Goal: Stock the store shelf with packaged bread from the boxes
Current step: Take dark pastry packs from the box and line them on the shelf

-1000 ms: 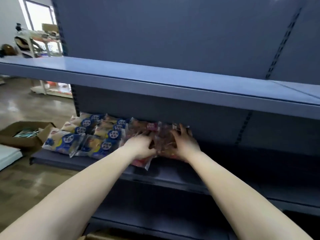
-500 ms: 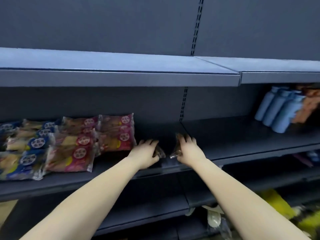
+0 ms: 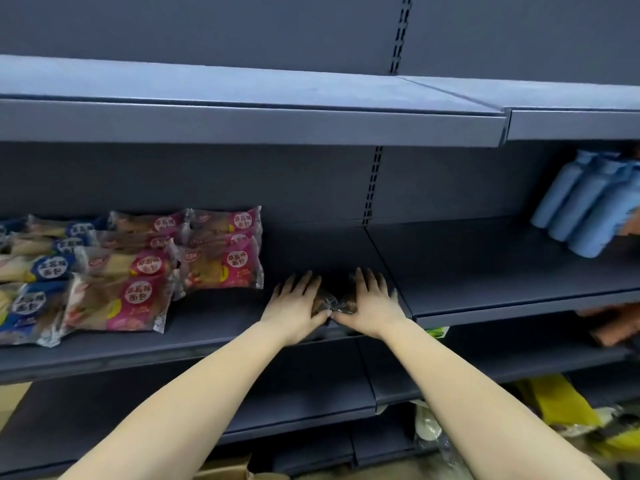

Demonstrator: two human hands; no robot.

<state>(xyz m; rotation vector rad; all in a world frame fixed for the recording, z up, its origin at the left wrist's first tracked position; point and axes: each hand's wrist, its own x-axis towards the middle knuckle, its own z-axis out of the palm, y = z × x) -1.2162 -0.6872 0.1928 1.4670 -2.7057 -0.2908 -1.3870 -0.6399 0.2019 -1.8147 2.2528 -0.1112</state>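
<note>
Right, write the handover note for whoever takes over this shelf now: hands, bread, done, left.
Left hand: fingers straight, flat on the clear-wrapped bread.
Right hand: the same, on its other side.
Bread: it sits on the middle shelf, just right of the pink packs; the blue packs lie further left.
Done: blue and pink packs are placed.
Left: let go of this bread, then probably fill the bare shelf on towards the blue bottles.
</note>
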